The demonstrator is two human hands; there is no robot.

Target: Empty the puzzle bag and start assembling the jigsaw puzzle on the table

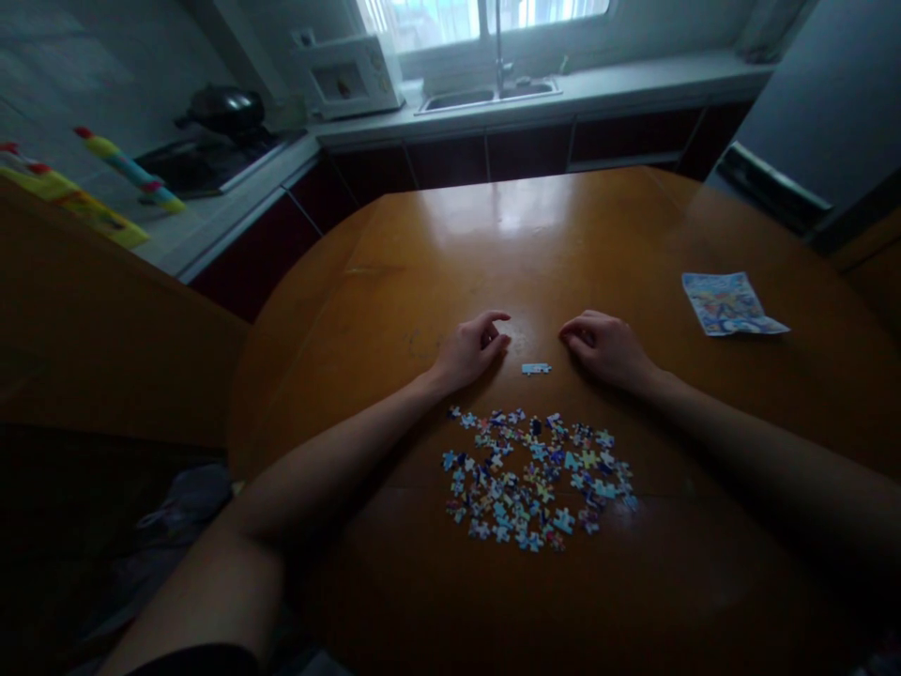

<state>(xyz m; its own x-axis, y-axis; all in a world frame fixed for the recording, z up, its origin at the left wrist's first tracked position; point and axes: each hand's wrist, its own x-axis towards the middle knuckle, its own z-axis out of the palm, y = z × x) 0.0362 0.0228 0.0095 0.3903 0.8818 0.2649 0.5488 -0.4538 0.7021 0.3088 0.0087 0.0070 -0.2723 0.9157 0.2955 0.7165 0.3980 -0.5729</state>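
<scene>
A short strip of joined jigsaw pieces (536, 369) lies on the wooden table between my hands. To its left rests my left hand (473, 352), the index finger and thumb apart with nothing visible between them. My right hand (603, 347) lies on the other side of the strip, its fingers curled in against the thumb; whatever they may hold is hidden. Neither hand touches the strip. Closer to me spreads a pile of loose jigsaw pieces (539, 479), mostly light blue, with some dark blue, yellow and reddish ones.
A creased, colourful printed sheet (728, 305) lies at the right of the table (507, 253). Beyond the table run a counter with a sink (457, 99), a microwave (352, 75) and a stove carrying a dark pan (225, 108). Yellow bottles (127, 169) stand at the left.
</scene>
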